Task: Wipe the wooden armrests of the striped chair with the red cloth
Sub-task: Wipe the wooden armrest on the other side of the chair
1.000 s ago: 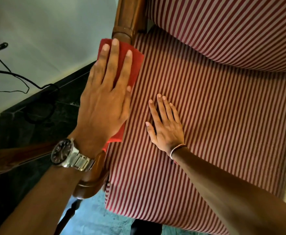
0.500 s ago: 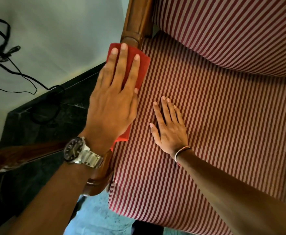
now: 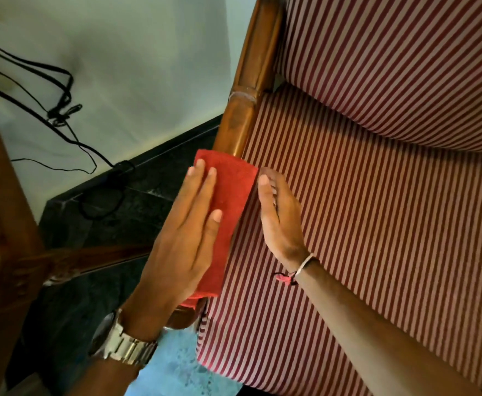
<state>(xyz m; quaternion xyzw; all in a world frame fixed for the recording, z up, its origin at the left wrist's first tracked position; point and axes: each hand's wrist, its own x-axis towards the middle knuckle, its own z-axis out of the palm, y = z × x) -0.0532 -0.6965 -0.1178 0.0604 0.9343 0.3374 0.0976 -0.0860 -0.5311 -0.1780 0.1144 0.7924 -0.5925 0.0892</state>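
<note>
Pressing flat with its fingers extended, the left hand (image 3: 181,241), a silver metal watch (image 3: 125,345) on its wrist, pins the folded red cloth (image 3: 228,221) along the polished brown wooden armrest (image 3: 235,124), gripping nothing. Just beside the cloth's inner edge, the right hand (image 3: 279,215) stands edge-on and open on the red-and-cream striped seat cushion (image 3: 376,224), holding nothing. Long and narrow, the plain fuzzy cloth runs lengthwise with the armrest toward the striped backrest (image 3: 405,67), bare wood beyond it; black cables (image 3: 62,90) hang on the pale wall at the left
</note>
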